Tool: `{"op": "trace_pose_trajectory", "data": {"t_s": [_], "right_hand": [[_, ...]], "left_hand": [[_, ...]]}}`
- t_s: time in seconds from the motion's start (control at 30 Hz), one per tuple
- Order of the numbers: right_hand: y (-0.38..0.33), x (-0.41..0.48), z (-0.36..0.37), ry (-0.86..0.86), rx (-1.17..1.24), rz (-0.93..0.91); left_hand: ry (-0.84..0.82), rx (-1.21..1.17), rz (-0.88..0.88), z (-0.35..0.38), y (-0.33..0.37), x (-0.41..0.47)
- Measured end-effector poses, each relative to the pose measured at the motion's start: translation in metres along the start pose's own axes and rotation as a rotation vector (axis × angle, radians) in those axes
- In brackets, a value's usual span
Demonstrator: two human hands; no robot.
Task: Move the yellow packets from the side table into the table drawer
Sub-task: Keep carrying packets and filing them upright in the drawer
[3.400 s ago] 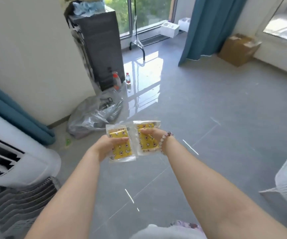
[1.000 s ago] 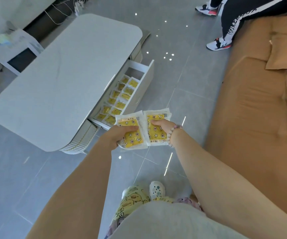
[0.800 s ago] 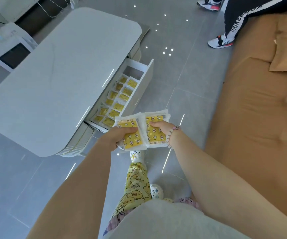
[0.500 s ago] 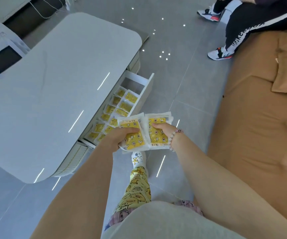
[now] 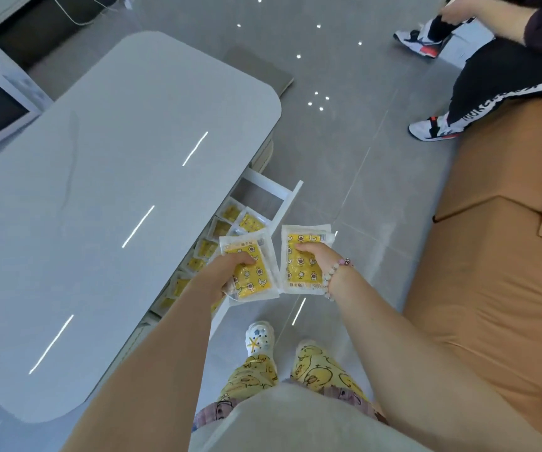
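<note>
Yellow, star-printed, sealed in clear wrap (white-edged): left hand (image 5: 227, 274) grips left packet (image 5: 256, 278), right hand (image 5: 318, 256) grips right packet (image 5: 300, 272), near the open drawer (image 5: 287, 200).

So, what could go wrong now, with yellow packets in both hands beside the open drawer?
The left hand and the right hand each pinch glossy yellow plastic packets in mid-air; one could slip to the grey tiled floor. The white open table drawer already holds rows of yellow packets, bare only at its far end, so new ones may pile up. Its front juts out near the white shoe; a leg might bump it.
</note>
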State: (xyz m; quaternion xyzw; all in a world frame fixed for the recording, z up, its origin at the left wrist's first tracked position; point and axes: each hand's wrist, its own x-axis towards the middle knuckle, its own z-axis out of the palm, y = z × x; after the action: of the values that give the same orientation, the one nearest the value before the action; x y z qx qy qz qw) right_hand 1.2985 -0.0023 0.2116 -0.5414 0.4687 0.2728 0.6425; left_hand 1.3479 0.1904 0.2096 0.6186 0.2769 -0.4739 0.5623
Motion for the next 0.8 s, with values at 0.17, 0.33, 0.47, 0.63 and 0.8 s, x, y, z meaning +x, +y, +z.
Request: {"op": "trace_pose_trajectory", "data": {"t_s": [0.17,0.33,0.47,0.63,0.8], "right_hand": [[-0.03,0.029,-0.007,-0.024,-0.167,0.018],[-0.071,0.063,-0.008,-0.09,-0.172,0.119],[-0.112,0.098,-0.012,-0.132,-0.331,0.137],[-0.16,0.147,-0.02,-0.139,-0.504,0.151],[-0.182,0.192,-0.018,-0.101,-0.533,0.168]], "left_hand": [[-0.001,-0.085,-0.036,0.006,0.015,0.028],[0.077,-0.183,-0.079,0.009,0.037,0.055],[0.143,-0.304,-0.116,0.019,0.057,0.075],[0.216,-0.432,-0.132,0.034,0.077,0.113],[0.352,-0.602,-0.114,0.031,0.072,0.161]]}}
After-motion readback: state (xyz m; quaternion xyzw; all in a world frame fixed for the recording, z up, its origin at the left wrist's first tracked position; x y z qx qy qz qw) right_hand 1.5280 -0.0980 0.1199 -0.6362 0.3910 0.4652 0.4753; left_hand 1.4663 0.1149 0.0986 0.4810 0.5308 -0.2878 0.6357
